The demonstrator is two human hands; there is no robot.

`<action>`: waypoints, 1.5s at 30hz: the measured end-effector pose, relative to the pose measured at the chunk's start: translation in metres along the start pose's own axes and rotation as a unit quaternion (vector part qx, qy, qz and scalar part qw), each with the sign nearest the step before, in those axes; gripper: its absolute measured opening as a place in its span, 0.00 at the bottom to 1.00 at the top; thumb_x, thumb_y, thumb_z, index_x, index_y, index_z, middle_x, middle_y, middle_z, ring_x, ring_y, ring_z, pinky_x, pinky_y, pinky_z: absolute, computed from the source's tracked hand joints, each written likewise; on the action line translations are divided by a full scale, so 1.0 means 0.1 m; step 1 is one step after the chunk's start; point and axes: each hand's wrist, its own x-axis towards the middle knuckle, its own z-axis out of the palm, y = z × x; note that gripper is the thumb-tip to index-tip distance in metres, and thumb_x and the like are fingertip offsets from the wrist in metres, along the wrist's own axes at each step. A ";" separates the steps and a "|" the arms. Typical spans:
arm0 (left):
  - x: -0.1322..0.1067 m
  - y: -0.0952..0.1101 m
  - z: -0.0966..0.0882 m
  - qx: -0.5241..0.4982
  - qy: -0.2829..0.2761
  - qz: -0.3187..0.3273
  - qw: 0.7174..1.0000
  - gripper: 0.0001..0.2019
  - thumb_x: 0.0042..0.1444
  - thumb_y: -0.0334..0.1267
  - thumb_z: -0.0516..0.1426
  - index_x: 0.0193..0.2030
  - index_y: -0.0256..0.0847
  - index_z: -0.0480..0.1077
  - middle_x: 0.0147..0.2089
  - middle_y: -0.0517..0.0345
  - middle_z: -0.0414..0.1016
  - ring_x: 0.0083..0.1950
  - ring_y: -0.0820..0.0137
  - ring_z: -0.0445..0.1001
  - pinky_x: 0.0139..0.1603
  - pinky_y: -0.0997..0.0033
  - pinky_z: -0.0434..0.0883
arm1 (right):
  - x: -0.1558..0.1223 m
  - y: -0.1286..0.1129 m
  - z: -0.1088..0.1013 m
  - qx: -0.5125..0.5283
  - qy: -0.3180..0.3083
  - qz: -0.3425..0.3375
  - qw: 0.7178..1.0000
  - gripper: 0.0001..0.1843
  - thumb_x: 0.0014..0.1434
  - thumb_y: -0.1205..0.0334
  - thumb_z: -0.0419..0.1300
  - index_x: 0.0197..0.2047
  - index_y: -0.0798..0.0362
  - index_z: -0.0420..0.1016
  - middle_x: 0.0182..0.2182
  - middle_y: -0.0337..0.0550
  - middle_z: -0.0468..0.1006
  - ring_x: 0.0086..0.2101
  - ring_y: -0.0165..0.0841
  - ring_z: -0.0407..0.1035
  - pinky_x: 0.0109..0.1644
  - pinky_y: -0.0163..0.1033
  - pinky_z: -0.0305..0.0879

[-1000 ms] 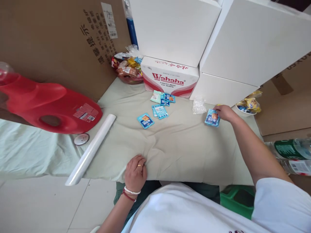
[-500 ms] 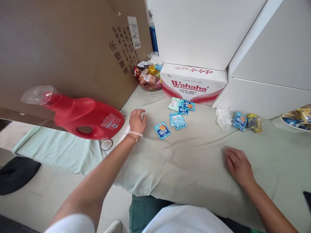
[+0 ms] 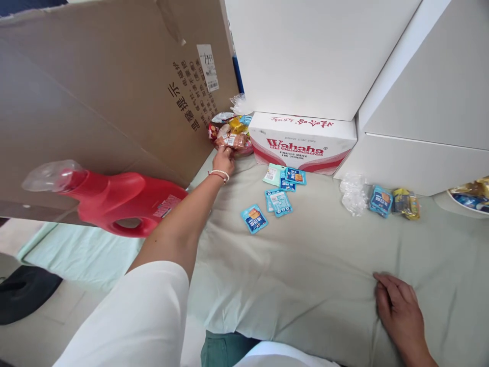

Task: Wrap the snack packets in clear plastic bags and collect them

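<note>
My left hand [image 3: 223, 161] reaches to the front of a bowl [image 3: 244, 152] heaped with wrapped snacks [image 3: 235, 133] at the back left. Its fingers bend in at the rim, against a brown packet; what they grip there is hidden. Low on the right, my right hand [image 3: 401, 306] rests on the cloth, fingers loosely extended and nothing visible in them. Between the hands lie several blue snack packets, one alone [image 3: 254, 219] at the front, others [image 3: 280, 202] overlapping behind. A pale green packet [image 3: 273, 174] lies beside another blue packet [image 3: 295, 175].
A white and red Wahaha carton [image 3: 301, 145] stands against the white cabinet [image 3: 324, 56]. Cardboard [image 3: 107, 92] walls the left, a red jug [image 3: 126, 201] before it. Clear plastic wrap [image 3: 353, 194], a blue pack [image 3: 380, 201], a yellow pack [image 3: 405, 203] and a filled white bowl [image 3: 445, 204] line the right.
My left hand has moved forward from the bare cloth to the snack bowl. My right hand has shifted nearer to me and slightly right. The packets lie as before.
</note>
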 end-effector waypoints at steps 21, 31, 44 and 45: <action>-2.93 1.22 -0.91 -0.106 0.037 0.056 0.992 0.12 0.67 0.51 0.57 0.39 0.46 0.74 0.41 0.53 0.79 0.46 0.61 0.76 0.52 0.59 0.72 | 0.00 0.04 0.09 0.031 0.036 -0.001 0.999 0.14 0.68 0.64 0.55 0.52 0.52 0.79 0.44 0.51 0.77 0.44 0.44 0.69 0.51 0.54 0.71; -2.27 1.98 -0.60 -0.622 -0.002 -0.383 0.683 0.19 0.54 0.45 0.70 0.31 0.41 0.64 0.25 0.69 0.64 0.22 0.79 0.58 0.23 0.80 0.57 | 0.01 0.04 0.10 0.075 0.023 0.026 0.997 0.16 0.67 0.65 0.54 0.52 0.51 0.80 0.44 0.52 0.78 0.46 0.44 0.70 0.52 0.54 0.71; -2.81 2.15 -0.22 -0.737 -0.173 -0.431 0.492 0.06 0.64 0.35 0.56 0.39 0.40 0.74 0.32 0.56 0.79 0.29 0.72 0.74 0.31 0.71 0.73 | 0.23 -0.51 -0.28 0.482 -0.029 0.229 0.845 0.28 0.71 0.39 0.51 0.65 0.45 0.72 0.56 0.54 0.79 0.50 0.42 0.77 0.52 0.50 0.77; -2.95 2.17 -0.19 -0.736 -0.204 -0.430 0.482 0.05 0.63 0.36 0.58 0.38 0.40 0.75 0.31 0.57 0.78 0.27 0.73 0.72 0.30 0.72 0.72 | 0.27 -0.63 -0.31 0.527 -0.042 0.211 0.822 0.33 0.72 0.35 0.46 0.69 0.44 0.68 0.59 0.55 0.77 0.54 0.44 0.76 0.53 0.52 0.78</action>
